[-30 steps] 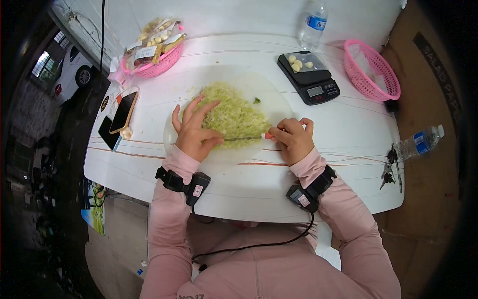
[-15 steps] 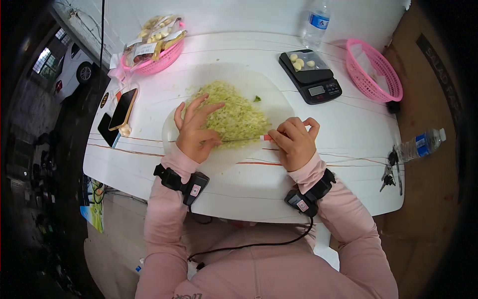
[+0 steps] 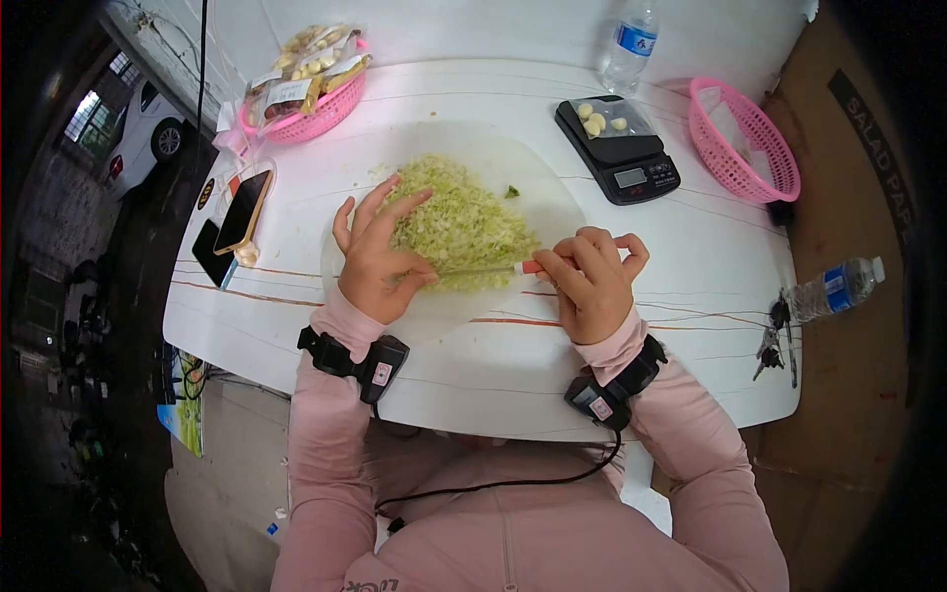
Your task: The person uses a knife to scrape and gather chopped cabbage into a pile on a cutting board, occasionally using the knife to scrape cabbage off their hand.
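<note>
Pale green chopped vegetable lies in a heap on a translucent cutting board. Along the heap's near edge runs a thin knife, seen nearly edge-on. My right hand is closed round its red and white handle at the right. At the blade's left end, my left hand pinches the tip between thumb and index finger, while its other fingers are spread over the heap's left side. A small dark green piece sits on the board right of the heap.
A black scale bears bagged cloves. Pink baskets stand at the back left and right. Bottles stand at the back and lie at the right, near keys. Two phones lie at the left.
My left hand has shifted slightly left, its fingers lifted a little off the heap. The knife's handle end has moved slightly up with my right hand.
</note>
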`<state>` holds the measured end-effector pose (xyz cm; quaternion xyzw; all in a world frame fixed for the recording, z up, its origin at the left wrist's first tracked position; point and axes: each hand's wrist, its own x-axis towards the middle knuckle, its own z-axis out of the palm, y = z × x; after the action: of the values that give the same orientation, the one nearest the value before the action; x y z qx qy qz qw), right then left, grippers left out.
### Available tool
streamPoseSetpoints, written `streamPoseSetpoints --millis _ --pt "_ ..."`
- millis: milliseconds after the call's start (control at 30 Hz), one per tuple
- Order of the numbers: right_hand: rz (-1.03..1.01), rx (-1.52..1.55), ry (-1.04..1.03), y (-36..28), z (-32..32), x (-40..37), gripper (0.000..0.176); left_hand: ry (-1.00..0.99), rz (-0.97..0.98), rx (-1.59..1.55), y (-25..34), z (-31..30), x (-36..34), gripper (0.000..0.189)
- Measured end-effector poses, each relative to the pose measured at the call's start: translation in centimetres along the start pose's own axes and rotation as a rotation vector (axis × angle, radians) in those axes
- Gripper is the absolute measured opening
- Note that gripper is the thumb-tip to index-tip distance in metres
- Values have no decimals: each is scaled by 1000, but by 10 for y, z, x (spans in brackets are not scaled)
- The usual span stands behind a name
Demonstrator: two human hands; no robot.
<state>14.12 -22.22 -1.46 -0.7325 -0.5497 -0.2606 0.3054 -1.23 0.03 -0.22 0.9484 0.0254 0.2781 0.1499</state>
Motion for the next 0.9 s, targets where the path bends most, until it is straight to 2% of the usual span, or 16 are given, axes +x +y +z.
streamPoseSetpoints --millis 133,200,400,500,600,700,900 --pt "-12 11 7 1 3 -3 25 -44 13 -14 -4 10 -3 10" --pt "9 -3 -140 6 4 -8 27 -32 16 -18 -3 11 -2 12" --pt "54 -7 -196 12 13 -15 30 -41 26 17 3 8 -1 13" --pt "53 11 -118 12 17 -13 21 -27 12 27 4 7 -1 13" --pt "33 19 -37 4 6 -2 25 -23 10 -5 2 2 -1 12" --pt "10 -3 -55 0 0 -2 30 15 11 -52 3 -5 1 12" --pt "-24 32 -83 2 3 -7 29 -76 29 -79 -1 1 -2 13"
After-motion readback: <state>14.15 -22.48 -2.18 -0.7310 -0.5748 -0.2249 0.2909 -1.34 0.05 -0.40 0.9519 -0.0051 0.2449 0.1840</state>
